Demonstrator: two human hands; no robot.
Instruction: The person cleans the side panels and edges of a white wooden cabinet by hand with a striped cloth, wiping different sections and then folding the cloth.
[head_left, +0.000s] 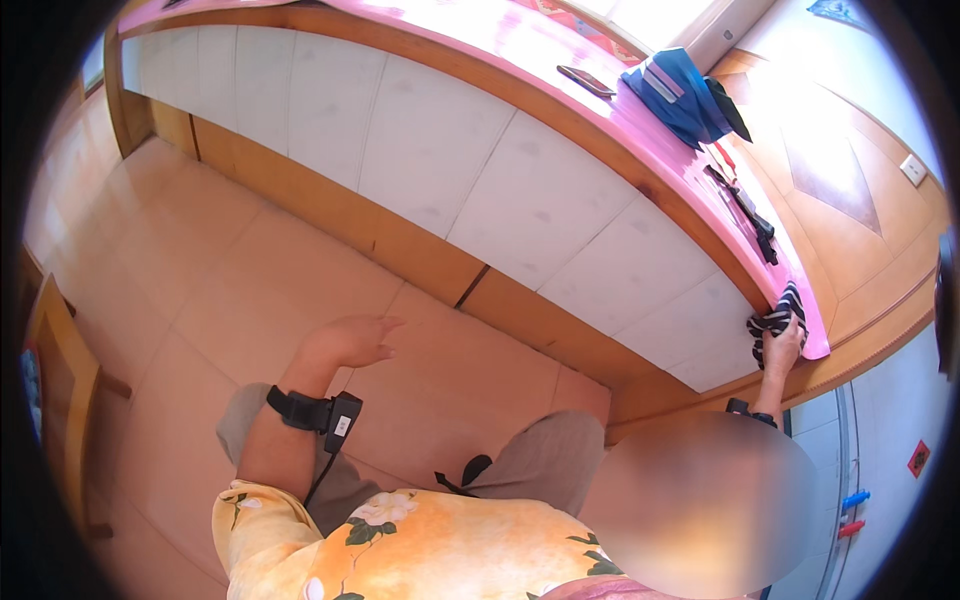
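My right hand is closed around a dark cloth with white stripes. It presses the cloth at the wooden edge of a raised, white-tiled platform, by the near right end of its glossy pink cover. My left hand hangs over the tiled floor with its fingers apart and holds nothing. A black strap with a small device is on my left forearm. Another black band shows at my right wrist, where a blurred patch hides part of the arm.
A phone, a blue fabric item and a long black object lie on the pink cover. Wood panelling with a wall socket rises beyond. A wooden chair stands at the left on the floor.
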